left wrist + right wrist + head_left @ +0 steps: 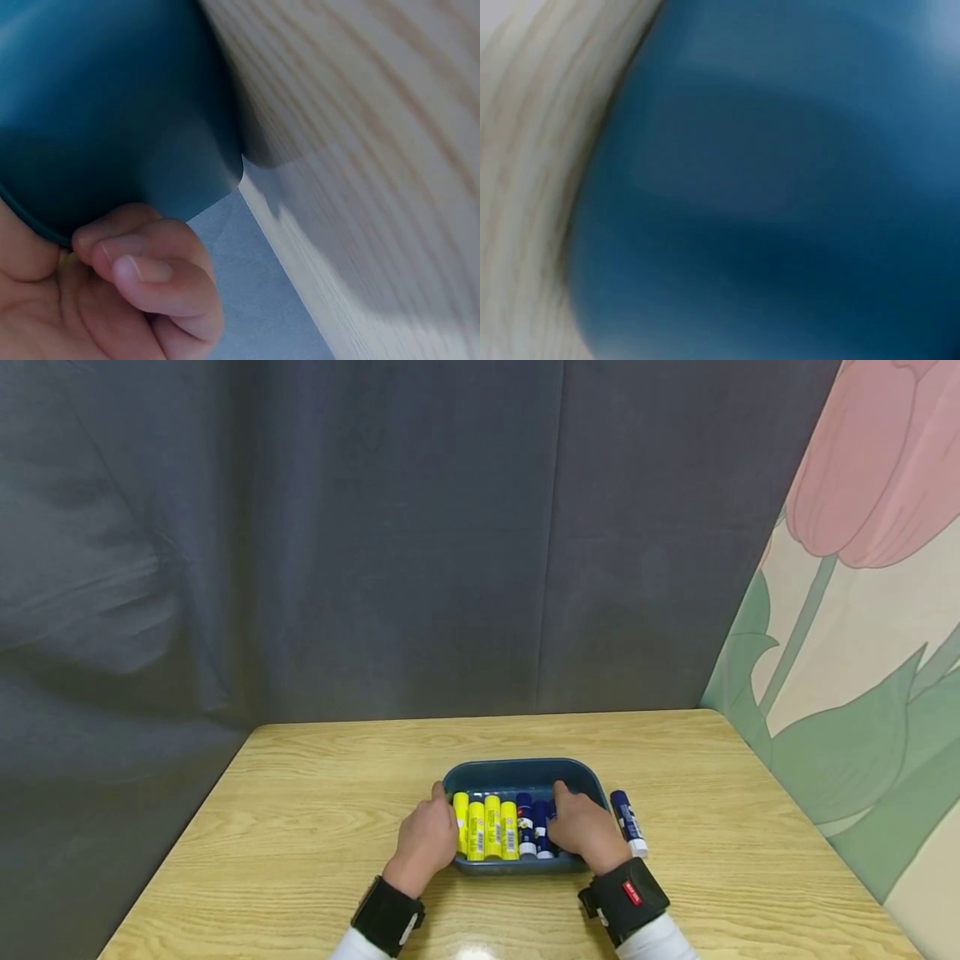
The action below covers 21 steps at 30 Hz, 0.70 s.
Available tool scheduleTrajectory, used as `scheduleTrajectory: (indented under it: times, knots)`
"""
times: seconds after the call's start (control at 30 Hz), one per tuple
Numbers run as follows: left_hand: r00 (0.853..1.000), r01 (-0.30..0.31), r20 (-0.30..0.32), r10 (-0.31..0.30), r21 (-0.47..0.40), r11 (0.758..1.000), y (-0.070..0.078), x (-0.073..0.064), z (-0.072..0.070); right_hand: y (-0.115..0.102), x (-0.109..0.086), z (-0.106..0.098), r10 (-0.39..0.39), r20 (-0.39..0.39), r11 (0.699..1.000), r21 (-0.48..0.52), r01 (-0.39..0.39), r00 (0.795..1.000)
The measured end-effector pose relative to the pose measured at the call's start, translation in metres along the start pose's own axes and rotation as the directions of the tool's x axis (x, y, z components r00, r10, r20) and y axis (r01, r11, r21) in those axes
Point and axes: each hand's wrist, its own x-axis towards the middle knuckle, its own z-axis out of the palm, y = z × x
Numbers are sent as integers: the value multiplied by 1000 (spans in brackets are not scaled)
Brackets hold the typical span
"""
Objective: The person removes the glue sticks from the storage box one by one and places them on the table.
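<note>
A dark teal plastic bin (525, 768) sits on the table with several yellow glue sticks (492, 827) side by side in its left half. Next to them lie blue glue sticks (525, 827) with white ends. My left hand (426, 837) grips the bin's left rim, its fingers (161, 270) curled against the outer wall. Reaching over the right wall, my right hand (588, 827) is at the rightmost blue glue stick in the bin and partly covers it; I cannot tell whether it pinches it. The right wrist view shows the bin's outer wall (765, 180), not the hand.
Another blue glue stick (628, 822) lies on the wooden table (337, 793), just right of the bin. A dark grey curtain (420, 543) hangs behind the table and along its left. A wall with painted tulips (847, 710) stands at the right.
</note>
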Motion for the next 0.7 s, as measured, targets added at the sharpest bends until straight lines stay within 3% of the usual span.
scheduleTrajectory:
  times: [0.7]
  knots:
    - [1000, 17, 11, -17, -2, 1000, 0, 0, 0, 0, 0, -2, 30, 19, 1000, 0, -30, 999]
